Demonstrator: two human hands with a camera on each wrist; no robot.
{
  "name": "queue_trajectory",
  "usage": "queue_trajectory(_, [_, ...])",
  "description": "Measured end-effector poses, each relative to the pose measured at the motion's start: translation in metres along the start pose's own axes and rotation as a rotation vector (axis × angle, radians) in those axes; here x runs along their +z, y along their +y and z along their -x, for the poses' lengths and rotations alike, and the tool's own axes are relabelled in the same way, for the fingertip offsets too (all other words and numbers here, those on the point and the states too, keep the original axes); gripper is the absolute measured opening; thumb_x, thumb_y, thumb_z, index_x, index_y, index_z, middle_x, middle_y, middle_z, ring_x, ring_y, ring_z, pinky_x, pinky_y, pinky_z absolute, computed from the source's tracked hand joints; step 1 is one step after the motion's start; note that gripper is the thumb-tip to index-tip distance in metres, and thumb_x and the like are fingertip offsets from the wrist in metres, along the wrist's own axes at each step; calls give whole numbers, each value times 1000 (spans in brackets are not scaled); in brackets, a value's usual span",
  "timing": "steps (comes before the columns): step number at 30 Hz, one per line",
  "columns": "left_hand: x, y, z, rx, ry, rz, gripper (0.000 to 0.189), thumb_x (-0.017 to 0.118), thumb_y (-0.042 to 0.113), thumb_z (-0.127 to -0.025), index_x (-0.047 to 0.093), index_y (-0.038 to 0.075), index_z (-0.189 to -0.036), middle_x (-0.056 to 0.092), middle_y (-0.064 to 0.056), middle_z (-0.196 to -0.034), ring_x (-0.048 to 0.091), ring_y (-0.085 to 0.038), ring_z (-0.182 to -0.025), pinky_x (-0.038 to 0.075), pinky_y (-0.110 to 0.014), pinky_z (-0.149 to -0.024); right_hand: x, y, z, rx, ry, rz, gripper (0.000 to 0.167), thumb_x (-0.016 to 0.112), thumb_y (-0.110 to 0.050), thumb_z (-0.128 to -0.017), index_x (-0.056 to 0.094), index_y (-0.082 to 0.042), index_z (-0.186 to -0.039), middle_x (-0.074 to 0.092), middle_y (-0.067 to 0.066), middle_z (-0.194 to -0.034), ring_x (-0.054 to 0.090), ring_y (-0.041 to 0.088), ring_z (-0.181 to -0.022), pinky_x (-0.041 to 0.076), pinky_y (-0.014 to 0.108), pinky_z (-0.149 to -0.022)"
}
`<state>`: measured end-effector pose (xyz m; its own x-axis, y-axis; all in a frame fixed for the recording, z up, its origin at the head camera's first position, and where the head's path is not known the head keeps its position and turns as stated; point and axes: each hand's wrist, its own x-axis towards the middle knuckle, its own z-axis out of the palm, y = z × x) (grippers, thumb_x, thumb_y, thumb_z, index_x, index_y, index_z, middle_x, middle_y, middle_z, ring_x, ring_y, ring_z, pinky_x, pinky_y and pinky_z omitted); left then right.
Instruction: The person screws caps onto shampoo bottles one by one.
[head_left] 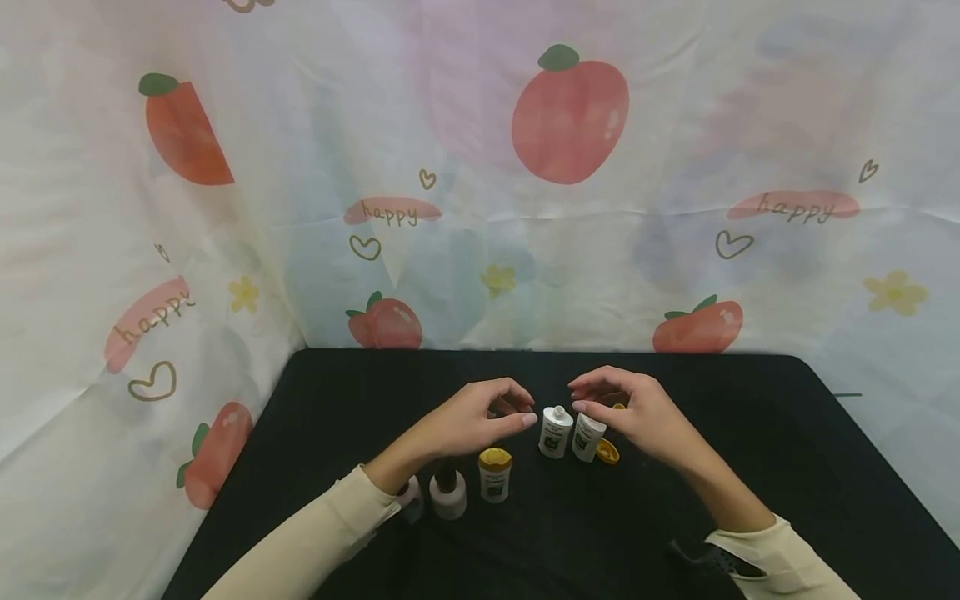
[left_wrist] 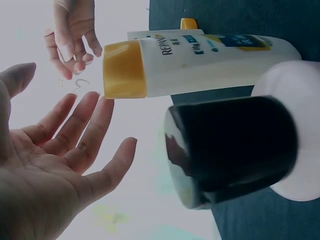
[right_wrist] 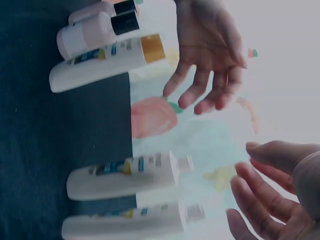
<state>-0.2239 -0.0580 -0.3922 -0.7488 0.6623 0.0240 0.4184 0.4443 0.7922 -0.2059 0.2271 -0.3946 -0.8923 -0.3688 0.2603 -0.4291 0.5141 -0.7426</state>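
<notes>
My left hand [head_left: 487,414] hovers with loosely bent fingers, holding nothing, behind and above a white bottle with a yellow cap [head_left: 495,475]. My right hand [head_left: 637,408] is raised with relaxed fingers, its thumb by the top of an uncapped white bottle [head_left: 587,437]. Another uncapped white bottle [head_left: 554,432] stands upright between the hands. In the right wrist view, the necks of both uncapped bottles [right_wrist: 125,175] show, and my right fingers [right_wrist: 270,195] are apart from them. A yellow cap [head_left: 607,452] lies on the table beside the right bottle.
Two pinkish bottles with black caps, one nearer the middle [head_left: 448,498] and one partly behind my left wrist [head_left: 410,500], stand at the left. A second yellow piece [head_left: 619,407] shows behind my right hand. The black table [head_left: 600,533] meets a fruit-printed curtain [head_left: 465,275].
</notes>
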Motion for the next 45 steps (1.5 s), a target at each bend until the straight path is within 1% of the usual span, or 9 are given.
queue_trajectory(5, [-2, 3, -6, 20, 7, -25, 29, 63, 40, -101, 64, 22, -124, 65, 12, -114, 63, -4, -99, 53, -29, -89, -9, 10, 4, 47, 25, 5, 24, 74, -11, -94, 70, -15, -117, 75, 1, -106, 72, 17, -95, 60, 28, -74])
queue_trajectory(15, [-4, 5, -18, 24, -22, -29, 27, 67, 34, -100, 64, 20, -122, 66, 6, -117, 64, -3, -101, 54, -25, -89, -19, 25, 11, 88, 60, 116, 22, 75, -11, -93, 71, -12, -115, 75, 0, -102, 71, 11, -90, 59, 27, -77])
queue_trajectory(22, [-8, 4, -27, 50, -63, -41, 27, 70, 28, -98, 63, 17, -123, 67, 1, -121, 65, -6, -104, 55, -23, -86, -22, 34, 20, 120, 45, 136, 23, 75, -9, -93, 71, -11, -115, 75, 3, -102, 70, 10, -88, 58, 24, -75])
queue_trajectory(25, [-8, 2, -31, 55, -79, -39, 29, 72, 26, -97, 63, 17, -123, 66, 2, -120, 66, -7, -104, 55, -23, -84, -22, 39, 23, 126, 30, 140, 23, 75, -8, -92, 71, -11, -114, 74, 5, -102, 69, 9, -88, 58, 24, -75])
queue_trajectory(29, [-9, -2, -37, 66, -105, -44, 33, 75, 24, -95, 63, 17, -124, 67, -2, -122, 66, -7, -104, 55, -23, -85, -21, 45, 26, 126, 3, 155, 24, 76, -8, -91, 71, -10, -114, 74, 5, -104, 69, 8, -88, 58, 25, -75])
queue_trajectory(34, [-13, -5, -45, 76, -137, -69, 35, 77, 24, -93, 63, 17, -124, 66, 0, -120, 66, -6, -102, 55, -22, -86, -18, 51, 31, 126, -13, 157, 24, 78, -10, -90, 72, -9, -113, 74, 6, -103, 69, 8, -86, 58, 26, -74])
queue_trajectory(37, [-15, -7, -50, 91, -157, -93, 37, 77, 22, -92, 63, 17, -125, 65, 2, -119, 67, -11, -104, 55, -22, -86, -16, 55, 34, 128, -17, 165, 23, 79, -9, -89, 72, -9, -111, 74, 7, -103, 68, 6, -85, 58, 26, -73])
queue_trajectory(41, [-15, -10, -56, 112, -186, -124, 39, 77, 19, -92, 62, 15, -128, 66, 0, -120, 68, -21, -109, 54, -22, -87, -13, 59, 39, 126, -33, 175, 25, 79, -6, -87, 72, -6, -111, 74, 7, -103, 68, 6, -84, 58, 25, -73])
queue_trajectory(45, [-14, -13, -61, 121, -205, -164, 41, 77, 18, -92, 62, 14, -130, 66, -3, -123, 67, -19, -110, 53, -22, -89, -10, 61, 43, 131, -54, 168, 27, 80, -7, -87, 71, -4, -112, 73, 6, -104, 68, 8, -85, 58, 24, -73])
